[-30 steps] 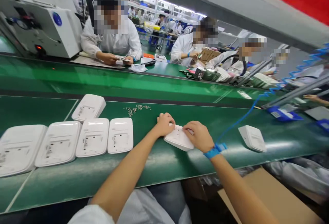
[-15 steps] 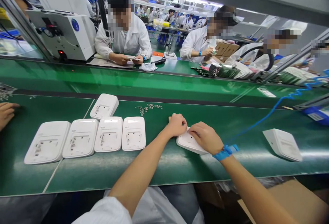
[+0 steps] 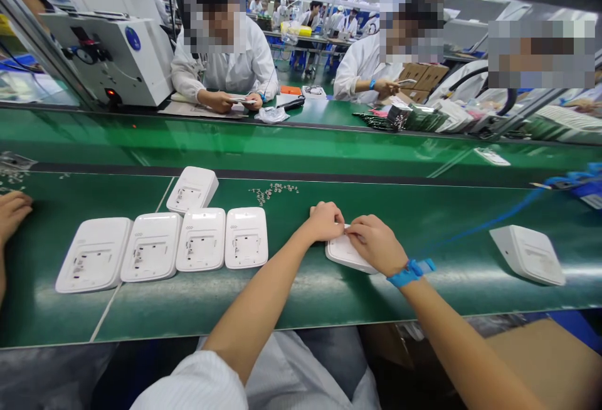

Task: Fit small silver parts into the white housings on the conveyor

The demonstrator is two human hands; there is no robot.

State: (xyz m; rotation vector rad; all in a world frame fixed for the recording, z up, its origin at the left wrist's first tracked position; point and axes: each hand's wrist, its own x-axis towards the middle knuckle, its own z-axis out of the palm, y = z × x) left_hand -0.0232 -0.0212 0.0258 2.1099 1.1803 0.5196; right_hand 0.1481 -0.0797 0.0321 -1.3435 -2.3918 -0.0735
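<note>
A white plastic housing [image 3: 347,252] lies on the green bench, partly covered by my hands. My left hand [image 3: 326,220] is closed at its far edge, fingertips bent down onto it. My right hand [image 3: 379,244], with a blue wrist strap, pinches close beside the left fingertips over the same housing. Whatever is between the fingers is too small to make out. To the left, several similar white housings [image 3: 246,239] stand in a row with their recessed sides up. Small clear pieces [image 3: 275,192] are scattered beyond my left hand.
Another white housing [image 3: 529,254] sits at the right, near a coiled blue cord [image 3: 498,209]. A co-worker's hand [image 3: 14,212] rests at the left edge. Across the bench, people in white coats work behind a green ledge [image 3: 301,150]. A cardboard box [image 3: 545,360] is below right.
My fingertips have come slightly closer together over the housing. The whole view has shifted a little. Across the bench, a co-worker's hand has lowered slightly.
</note>
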